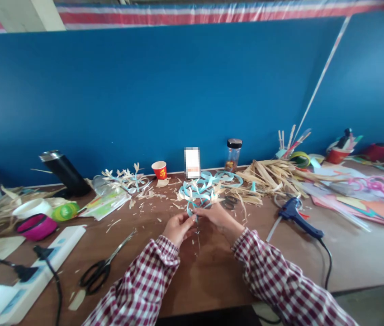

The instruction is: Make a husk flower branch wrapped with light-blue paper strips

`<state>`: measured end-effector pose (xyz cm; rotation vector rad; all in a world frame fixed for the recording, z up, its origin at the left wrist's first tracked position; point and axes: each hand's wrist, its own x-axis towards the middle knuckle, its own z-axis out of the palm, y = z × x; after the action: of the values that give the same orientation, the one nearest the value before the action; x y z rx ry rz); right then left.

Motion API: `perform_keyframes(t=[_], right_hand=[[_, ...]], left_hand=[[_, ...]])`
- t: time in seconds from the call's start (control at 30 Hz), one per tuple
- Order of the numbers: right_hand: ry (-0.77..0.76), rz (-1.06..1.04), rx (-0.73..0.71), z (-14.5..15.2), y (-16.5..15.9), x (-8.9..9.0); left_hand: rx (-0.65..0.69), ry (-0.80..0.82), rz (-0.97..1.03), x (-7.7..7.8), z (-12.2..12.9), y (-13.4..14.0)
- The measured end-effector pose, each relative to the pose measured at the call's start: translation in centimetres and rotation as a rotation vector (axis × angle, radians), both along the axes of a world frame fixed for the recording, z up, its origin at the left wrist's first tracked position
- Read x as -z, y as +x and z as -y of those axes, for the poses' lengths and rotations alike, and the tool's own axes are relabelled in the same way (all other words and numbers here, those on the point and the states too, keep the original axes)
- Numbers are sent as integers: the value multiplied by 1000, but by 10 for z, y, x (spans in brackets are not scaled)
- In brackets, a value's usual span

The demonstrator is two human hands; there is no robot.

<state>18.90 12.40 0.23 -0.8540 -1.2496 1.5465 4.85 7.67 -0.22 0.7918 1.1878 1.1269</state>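
Observation:
In the head view my left hand (pixel 179 227) is closed, its thumb and fingers pinched on a thin stem (pixel 197 231) with light-blue tape at its top. My right hand (pixel 218 217) reaches in from the other side, its fingers closed at the upper part of the same stem. Just beyond the hands lie loops of light-blue ribbon (pixel 208 181), with pale flower-like pieces among them. How much of the ribbon joins the stem is hidden by my fingers. Dark-handled scissors (pixel 101 269) lie to the left of my left sleeve.
A blue glue gun (pixel 298 217) with its cord lies at right, near dried husks (pixel 273 176). A red paper cup (pixel 159 170), a lidded jar (pixel 233 156) and a black tumbler (pixel 64 174) stand along the blue partition. A white power strip (pixel 52 258) occupies the left front.

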Motion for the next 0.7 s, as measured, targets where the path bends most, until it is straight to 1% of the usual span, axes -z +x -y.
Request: perform_keyframes(t=[0.1,0.27,0.47,0.7], right_hand=[[-5,-21,2,2,1,3],[-43,-70,18,5,0,7],[-145,-176,117,8,-5,9],[-184,-209,54,14,-10,10]], left_hand=[[-21,-14,29,5,-6,2],[-125,-28,56,15,-12,2],[-169,-31,113,21,-12,4],[-180,-50,154,25,-8,3]])
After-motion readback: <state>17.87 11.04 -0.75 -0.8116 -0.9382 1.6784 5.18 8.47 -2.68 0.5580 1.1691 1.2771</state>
